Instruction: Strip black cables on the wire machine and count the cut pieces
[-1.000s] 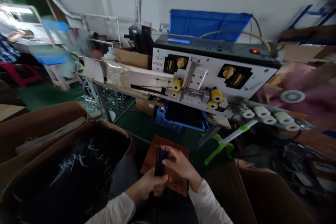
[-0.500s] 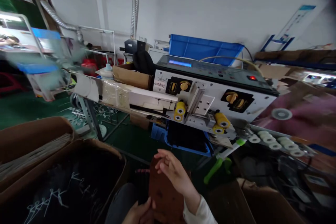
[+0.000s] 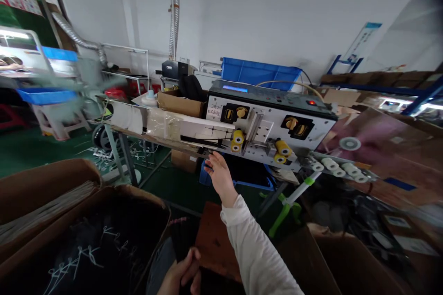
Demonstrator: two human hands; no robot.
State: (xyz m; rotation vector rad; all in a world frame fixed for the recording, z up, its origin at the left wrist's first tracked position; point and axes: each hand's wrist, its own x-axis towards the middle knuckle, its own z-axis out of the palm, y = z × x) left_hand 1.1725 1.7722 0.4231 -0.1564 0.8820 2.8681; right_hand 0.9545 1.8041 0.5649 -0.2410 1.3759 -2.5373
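My right hand [image 3: 220,177] reaches forward with its fingers loosely apart, and nothing shows in them. Its fingertips are at the front edge of the bench, just below thin black strips [image 3: 202,142] that lead toward yellow rollers [image 3: 237,137] on a white-fronted machine [image 3: 221,106]. Low in the view, my left hand [image 3: 182,274] is closed with its thumb over curled fingers; what it holds, if anything, is hidden. Just above it stands a dark bundle [image 3: 180,235] with a pinkish end. Beside the bundle lies a reddish-brown board [image 3: 216,237].
At the left, an open carton [image 3: 157,198] holds black goods tied with white string. Blue bins [image 3: 259,73] stand behind and below the machine. White rollers [image 3: 330,163] extend at its right, near a spinning pink fan [image 3: 349,144]. Another carton [image 3: 321,249] is at lower right.
My right hand has moved up and away from the brown board to the bench edge. My left hand stays low, slightly further left. The view has shifted a little.
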